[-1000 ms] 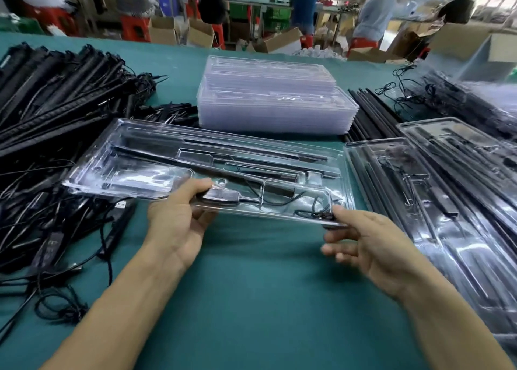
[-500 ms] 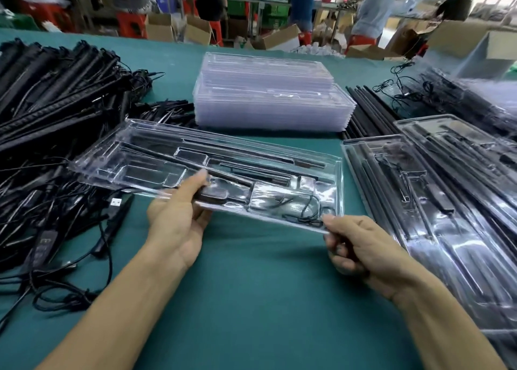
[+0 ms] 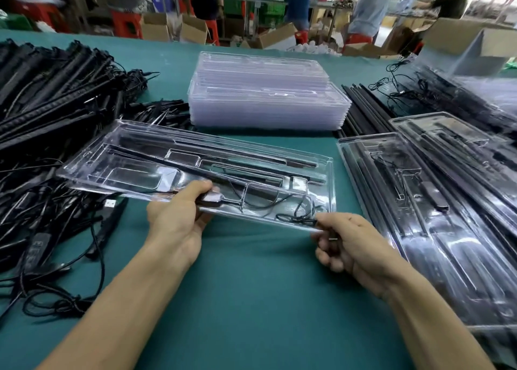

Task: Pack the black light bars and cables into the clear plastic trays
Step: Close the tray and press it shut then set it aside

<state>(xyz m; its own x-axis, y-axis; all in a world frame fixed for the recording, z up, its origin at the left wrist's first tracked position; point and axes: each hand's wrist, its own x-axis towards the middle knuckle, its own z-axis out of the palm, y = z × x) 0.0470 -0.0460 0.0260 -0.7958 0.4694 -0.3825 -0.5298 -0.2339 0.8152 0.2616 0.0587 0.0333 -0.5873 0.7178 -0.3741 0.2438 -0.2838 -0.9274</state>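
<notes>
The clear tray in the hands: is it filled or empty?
The tray is filled: black light bars lie in its long slots, a cable in the near compartment.

Bare green table (image 3: pixel 251 299) is left open across the near middle. The left is blocked by a heap of black bars and cables (image 3: pixel 56 118), the far middle by a stack of empty trays (image 3: pixel 265 101), and the right by packed trays (image 3: pixel 433 216). The centre is spanned by a clear tray (image 3: pixel 195 162), raised off the cloth.

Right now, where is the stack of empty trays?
Head view, far centre of the table: the stack of empty trays sits behind the held tray.
</notes>
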